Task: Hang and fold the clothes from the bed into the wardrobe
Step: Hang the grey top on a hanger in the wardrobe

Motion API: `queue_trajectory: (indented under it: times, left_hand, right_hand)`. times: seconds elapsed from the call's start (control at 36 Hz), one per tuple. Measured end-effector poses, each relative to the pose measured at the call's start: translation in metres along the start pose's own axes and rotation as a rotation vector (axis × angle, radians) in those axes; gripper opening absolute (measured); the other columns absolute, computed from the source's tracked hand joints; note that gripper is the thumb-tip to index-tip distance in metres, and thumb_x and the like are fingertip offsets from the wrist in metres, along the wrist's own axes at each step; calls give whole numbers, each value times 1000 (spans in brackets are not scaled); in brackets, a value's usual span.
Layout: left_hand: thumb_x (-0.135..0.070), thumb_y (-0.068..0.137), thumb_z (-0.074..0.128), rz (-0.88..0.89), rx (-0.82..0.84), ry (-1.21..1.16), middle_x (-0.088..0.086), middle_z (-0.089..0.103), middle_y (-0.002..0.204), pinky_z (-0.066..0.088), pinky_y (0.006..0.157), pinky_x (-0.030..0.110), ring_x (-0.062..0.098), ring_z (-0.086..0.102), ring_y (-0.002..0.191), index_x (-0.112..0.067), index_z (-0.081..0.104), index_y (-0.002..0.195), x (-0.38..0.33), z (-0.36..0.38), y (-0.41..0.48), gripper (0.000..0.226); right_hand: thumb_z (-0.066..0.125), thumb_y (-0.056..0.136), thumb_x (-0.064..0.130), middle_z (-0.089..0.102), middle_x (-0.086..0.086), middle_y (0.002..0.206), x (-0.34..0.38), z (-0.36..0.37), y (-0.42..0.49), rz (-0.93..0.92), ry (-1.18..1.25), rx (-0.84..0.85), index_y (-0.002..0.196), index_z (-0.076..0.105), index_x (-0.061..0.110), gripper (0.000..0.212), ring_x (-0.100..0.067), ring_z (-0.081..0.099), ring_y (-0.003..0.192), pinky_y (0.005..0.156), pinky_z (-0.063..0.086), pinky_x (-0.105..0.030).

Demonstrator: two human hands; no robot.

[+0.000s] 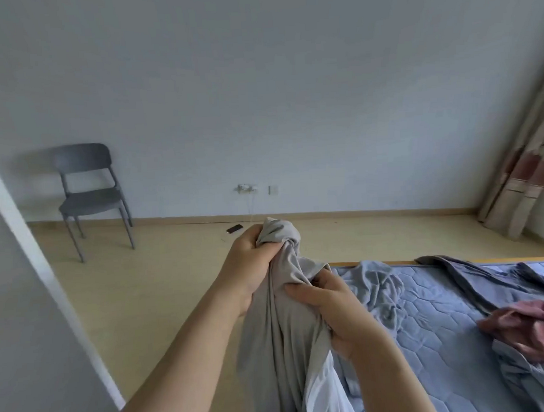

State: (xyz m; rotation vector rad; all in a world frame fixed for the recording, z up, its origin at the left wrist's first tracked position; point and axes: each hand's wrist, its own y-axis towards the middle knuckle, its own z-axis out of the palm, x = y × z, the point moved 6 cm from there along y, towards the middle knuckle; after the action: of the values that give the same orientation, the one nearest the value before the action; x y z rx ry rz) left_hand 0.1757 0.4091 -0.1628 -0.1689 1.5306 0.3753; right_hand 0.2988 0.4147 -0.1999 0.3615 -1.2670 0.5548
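Between both hands [288, 284], grey garment [281, 332]

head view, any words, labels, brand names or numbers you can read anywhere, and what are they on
None can be read.
Grey garment, held by the left hand and right hand: no print or tag shows.
Pink garment on the bed: no lettering shows.
Dark phone on the floor: too small to tell.
Wall sockets: too small and blurred to read.
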Motion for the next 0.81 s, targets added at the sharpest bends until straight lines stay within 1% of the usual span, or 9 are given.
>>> queue_trajectory:
  times: [0.08, 0.14, 0.25, 0.33, 0.47, 0.61, 0.67, 0.75, 0.81]
  left_hand:
    - [-10, 87, 59, 26, -80, -15, -1, 70, 87, 50, 80, 33, 18, 64, 87, -28, 69, 79, -12, -39, -9, 22]
    - [-10, 87, 60, 49, -137, -46, -6, 71, 78, 49, 79, 32, 14, 64, 81, -32, 72, 72, -21, -67, -19, 29]
    - [-11, 87, 60, 99, -253, -92, -8, 70, 74, 48, 80, 32, 13, 64, 80, -36, 72, 67, -43, -129, -47, 34]
    - [-8, 87, 59, 138, -345, -133, -6, 71, 76, 50, 74, 26, 10, 65, 75, -27, 72, 73, -59, -177, -75, 27]
    - [-2, 88, 54, 218, -506, -180, -4, 71, 74, 52, 60, 16, 5, 66, 69, -14, 65, 86, -85, -257, -132, 17]
    - [-5, 90, 54, 228, -692, -166, -5, 71, 74, 52, 65, 17, 6, 66, 71, -16, 65, 85, -99, -331, -193, 17]
    - [-8, 90, 55, 197, -786, -164, -4, 70, 81, 52, 72, 21, 9, 65, 78, -19, 65, 88, -99, -359, -219, 15]
    - [-10, 91, 54, 182, -912, -147, -5, 71, 79, 51, 70, 20, 9, 66, 80, -20, 65, 86, -99, -398, -262, 16]
    - [-8, 92, 53, 170, -993, -139, 0, 68, 83, 49, 82, 29, 17, 63, 89, -18, 65, 85, -99, -421, -292, 16]
  right_hand:
    - [68, 69, 7, 72, -11, 92, 2, 36, 10, -24, 20, 103, 86, 73, 13, 19, -23, 70, 84, 72, 56, -29]
    - [67, 68, 9, 72, -11, 94, 5, 65, 14, -39, 20, 182, 85, 74, 15, 19, -23, 70, 86, 72, 56, -30]
    - [68, 68, 11, 68, -18, 107, 5, 128, 19, -23, 32, 312, 106, 65, 6, 38, -28, 68, 96, 76, 55, -32]
    - [68, 71, 13, 64, -20, 115, 1, 181, 15, 0, 33, 420, 114, 61, 4, 44, -31, 65, 102, 78, 55, -33]
    - [63, 76, 9, 70, -17, 104, -13, 275, -1, 52, 91, 656, 111, 63, 3, 35, -28, 69, 93, 72, 55, -29]
    - [69, 75, 8, 70, -16, 104, -34, 359, -19, 102, 109, 775, 113, 61, 2, 39, -28, 69, 91, 69, 56, -29]
    - [71, 75, 11, 71, -16, 103, -48, 389, -26, 111, 108, 801, 107, 65, 5, 33, -28, 69, 93, 71, 56, -29]
    - [72, 75, 14, 71, -16, 102, -73, 432, -37, 120, 93, 828, 96, 72, 8, 21, -26, 69, 94, 73, 55, -28]
    - [67, 80, 15, 71, -14, 102, -89, 457, -42, 116, 70, 789, 96, 72, 6, 19, -24, 68, 97, 77, 54, -30]
